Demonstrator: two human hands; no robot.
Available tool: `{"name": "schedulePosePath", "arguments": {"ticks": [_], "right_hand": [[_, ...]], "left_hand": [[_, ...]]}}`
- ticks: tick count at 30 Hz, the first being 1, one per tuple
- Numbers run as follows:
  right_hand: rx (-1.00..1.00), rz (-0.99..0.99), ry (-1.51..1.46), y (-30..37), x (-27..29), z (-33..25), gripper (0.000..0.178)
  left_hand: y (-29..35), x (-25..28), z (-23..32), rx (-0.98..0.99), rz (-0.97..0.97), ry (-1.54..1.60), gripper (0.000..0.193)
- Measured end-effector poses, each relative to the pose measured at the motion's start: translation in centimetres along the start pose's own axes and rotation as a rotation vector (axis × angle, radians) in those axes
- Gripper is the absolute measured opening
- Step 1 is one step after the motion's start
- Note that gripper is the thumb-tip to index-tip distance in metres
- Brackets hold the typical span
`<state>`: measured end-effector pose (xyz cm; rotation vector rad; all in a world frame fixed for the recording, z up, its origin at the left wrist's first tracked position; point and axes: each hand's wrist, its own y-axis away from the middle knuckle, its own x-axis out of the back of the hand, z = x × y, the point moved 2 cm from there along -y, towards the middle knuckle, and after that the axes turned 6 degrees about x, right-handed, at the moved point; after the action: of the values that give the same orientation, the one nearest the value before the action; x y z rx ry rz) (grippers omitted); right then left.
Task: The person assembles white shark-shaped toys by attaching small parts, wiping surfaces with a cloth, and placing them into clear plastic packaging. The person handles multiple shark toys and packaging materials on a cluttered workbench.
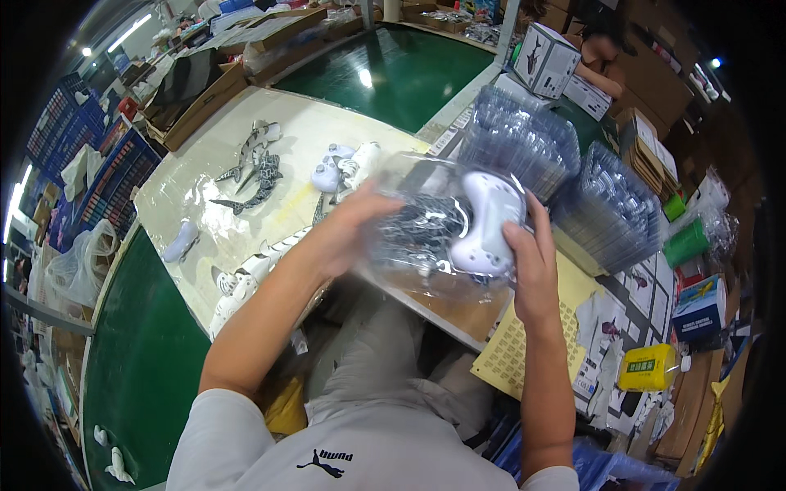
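the clear plastic blister tray [426, 237] sits between both hands, held up over the near edge of the bench [246, 139]. a white game-style controller [489, 222] lies in its right half and a dark patterned toy shark [417, 225] in its left half. the left hand [348, 229] is curled around the tray's left side, fingers closed on the plastic. the right hand [532, 254] grips the right edge, thumb pressed on the controller's lower part and fingers raised along the rim.

on the cream bench top beyond the tray lie more grey-and-black toy sharks [255, 168], a few white and pale blue controllers [340, 168] and a white shark body [246, 282] near the left forearm. to the right stand two tall stacks of empty clear trays [524, 135], leaning slightly. behind them is a white square carton with a dark shark picture [547, 59]. a pale yellow perforated sheet [524, 344] lies under the right forearm, and a yellow rectangular box with a green label [648, 367] sits low right, beside white printed leaflets [610, 327]. brown cardboard cartons [201, 94] line the far left of the bench.
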<state>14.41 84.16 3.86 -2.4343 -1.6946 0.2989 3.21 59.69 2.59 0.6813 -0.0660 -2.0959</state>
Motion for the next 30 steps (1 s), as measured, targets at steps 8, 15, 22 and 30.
{"name": "schedulePosePath", "arguments": {"ticks": [8,15,22,30], "right_hand": [[0.449,0.071,0.693,-10.9,1.1,-4.8,0.039],[0.625,-0.116,1.223,-13.7,3.9,-3.7,0.026],[0.394,-0.224,1.160,-16.1,6.4,-2.5,0.024],[0.129,-0.405,1.053,-21.6,7.1,-1.2,0.051]], "left_hand": [[-8.7,6.2,12.8,-0.303,0.192,0.129,0.035],[-31.4,8.9,16.0,-0.283,0.661,0.152,0.103],[-38.5,11.1,13.5,0.169,0.794,-0.453,0.093],[-15.3,13.7,20.3,-0.057,0.387,-1.141,0.068]]}}
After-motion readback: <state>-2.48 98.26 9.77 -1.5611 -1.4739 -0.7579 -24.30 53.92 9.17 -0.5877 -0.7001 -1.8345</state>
